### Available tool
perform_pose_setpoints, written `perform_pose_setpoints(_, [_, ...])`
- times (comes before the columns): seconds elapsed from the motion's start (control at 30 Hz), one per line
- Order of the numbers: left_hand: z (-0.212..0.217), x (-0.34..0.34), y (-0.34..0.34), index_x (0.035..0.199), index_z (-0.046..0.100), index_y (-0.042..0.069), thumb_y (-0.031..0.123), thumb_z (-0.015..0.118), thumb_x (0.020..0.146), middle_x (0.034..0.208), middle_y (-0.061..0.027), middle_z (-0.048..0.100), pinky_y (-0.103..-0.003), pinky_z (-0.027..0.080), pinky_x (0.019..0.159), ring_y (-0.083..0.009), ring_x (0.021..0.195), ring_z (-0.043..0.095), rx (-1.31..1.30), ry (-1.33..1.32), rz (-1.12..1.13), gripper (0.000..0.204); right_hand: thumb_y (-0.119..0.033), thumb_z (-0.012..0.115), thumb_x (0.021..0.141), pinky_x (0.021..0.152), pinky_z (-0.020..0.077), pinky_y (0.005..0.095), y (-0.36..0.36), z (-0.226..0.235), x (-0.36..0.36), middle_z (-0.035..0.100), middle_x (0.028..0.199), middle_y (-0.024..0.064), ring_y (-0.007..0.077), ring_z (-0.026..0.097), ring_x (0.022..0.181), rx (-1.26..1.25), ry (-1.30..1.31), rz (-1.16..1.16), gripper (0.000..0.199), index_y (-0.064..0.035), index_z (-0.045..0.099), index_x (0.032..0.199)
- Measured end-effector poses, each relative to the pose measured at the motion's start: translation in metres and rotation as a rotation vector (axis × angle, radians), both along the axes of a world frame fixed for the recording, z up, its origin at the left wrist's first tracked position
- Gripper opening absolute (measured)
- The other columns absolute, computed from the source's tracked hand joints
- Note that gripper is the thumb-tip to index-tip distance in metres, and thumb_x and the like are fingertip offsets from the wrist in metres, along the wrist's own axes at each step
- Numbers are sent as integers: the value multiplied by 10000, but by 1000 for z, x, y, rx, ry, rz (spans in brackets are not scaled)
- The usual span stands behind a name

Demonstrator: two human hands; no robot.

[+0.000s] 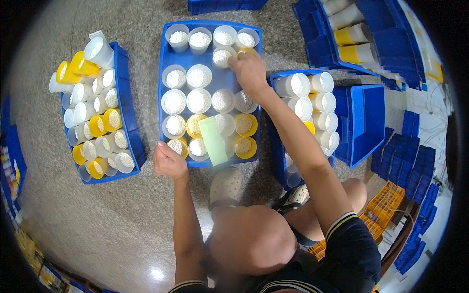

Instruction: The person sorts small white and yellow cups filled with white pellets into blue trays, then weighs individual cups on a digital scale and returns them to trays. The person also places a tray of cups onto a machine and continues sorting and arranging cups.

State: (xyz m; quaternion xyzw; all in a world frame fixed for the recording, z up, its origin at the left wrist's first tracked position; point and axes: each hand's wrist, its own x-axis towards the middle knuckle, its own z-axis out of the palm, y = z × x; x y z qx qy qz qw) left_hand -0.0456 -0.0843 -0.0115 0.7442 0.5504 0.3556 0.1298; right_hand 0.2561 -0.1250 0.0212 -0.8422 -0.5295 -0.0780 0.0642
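The white translucent cup (222, 57), filled with white pellets, stands in the upper right part of the shallow blue tray (219, 79), just beside a yellowish cup (247, 50) that the hand partly covers. Both look like thin, smooth plastic: probably light walls that flex under a hard squeeze, with most of the weight in the loose pellets, which would spill if tipped. The upper wall just under the rim seems the best hold, kept upright.

The right hand (249, 71) reaches over from the lower right, arm nearly straight, palm down, fingers bent down at the two cups; whether it grasps either, or only touches, I cannot tell. The left hand (170, 162) is at the tray's near left corner, elbow low, fingers curled; what it pinches, if anything, is hidden.

Further rows of white and yellow cups fill the tray's nearer part, a pale green card (213, 141) lying across some. Beyond, a blue crate (133, 105) of cups stands left, another blue crate (279, 171) right, on the speckled floor (112, 210).
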Motion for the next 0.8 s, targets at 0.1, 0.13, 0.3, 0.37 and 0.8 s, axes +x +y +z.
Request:
perform_pose_setpoints(0.1, [0,0,0,642,499,8,196,496,1048,596,-180,522,-490,365,491,-387,529,513,11,25,1,447,-100,599,800,800,499,397,-9,-5,-5,684,794,110,281,665,833,-21,18,58,112,-108,700,751])
perform_pose_setpoints(0.13, [-1,0,-1,644,506,7,196,496,1048,598,-182,528,-490,367,491,-388,530,516,16,27,9,446,-94,604,792,804,499,402,-14,-6,-10,683,792,112,285,665,836,-42,52,84,105,-101,699,748])
perform_pose_setpoints(0.3, [-5,-1,0,655,537,-2,197,496,1047,610,-188,553,-493,374,492,-391,531,524,12,25,19,442,-99,652,758,832,490,428,-33,4,-28,689,805,110,288,666,837,-12,124,176,67,-88,711,788])
perform_pose_setpoints(0.37, [-6,-1,1,652,536,-3,200,496,1047,609,-190,552,-493,375,492,-393,531,525,19,26,12,446,-128,672,776,828,485,423,-35,14,-30,693,814,100,280,668,834,-58,128,168,75,-103,720,828])
perform_pose_setpoints(0.8, [-4,-5,-1,650,552,37,195,497,1022,625,-170,564,-466,399,510,-361,549,546,-45,66,12,408,-158,674,847,836,510,473,32,-13,59,688,966,138,348,650,959,-162,33,-62,225,-125,726,1064])
